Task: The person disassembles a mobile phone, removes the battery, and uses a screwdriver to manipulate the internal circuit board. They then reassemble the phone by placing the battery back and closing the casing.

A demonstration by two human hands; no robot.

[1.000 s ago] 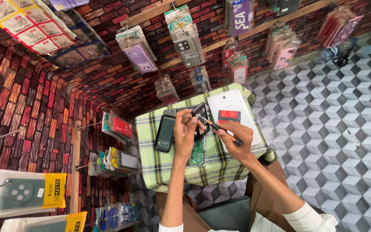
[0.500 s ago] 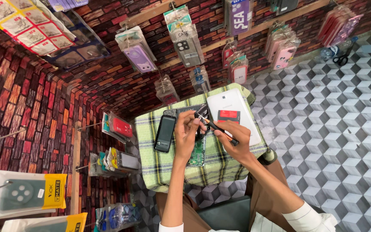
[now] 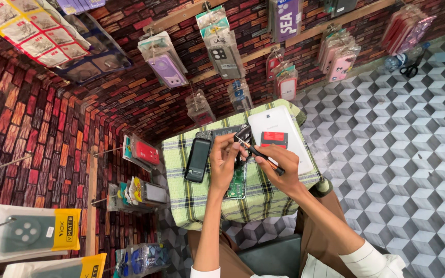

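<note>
Head | right hand (image 3: 280, 166) keeps screwdriver (image 3: 260, 155) on phone part (image 3: 243, 135) | seemingly unchanged

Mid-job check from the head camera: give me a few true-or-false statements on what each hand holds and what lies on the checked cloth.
1. The right hand holds a screwdriver. True.
2. The left hand rests flat on the white tablet. False: it is at a small dark part by the screwdriver tip.
3. A green circuit board lies on the checked cloth. True.
4. The black phone lies to the right of the tablet. False: it lies to the left, beside the left hand.
</note>
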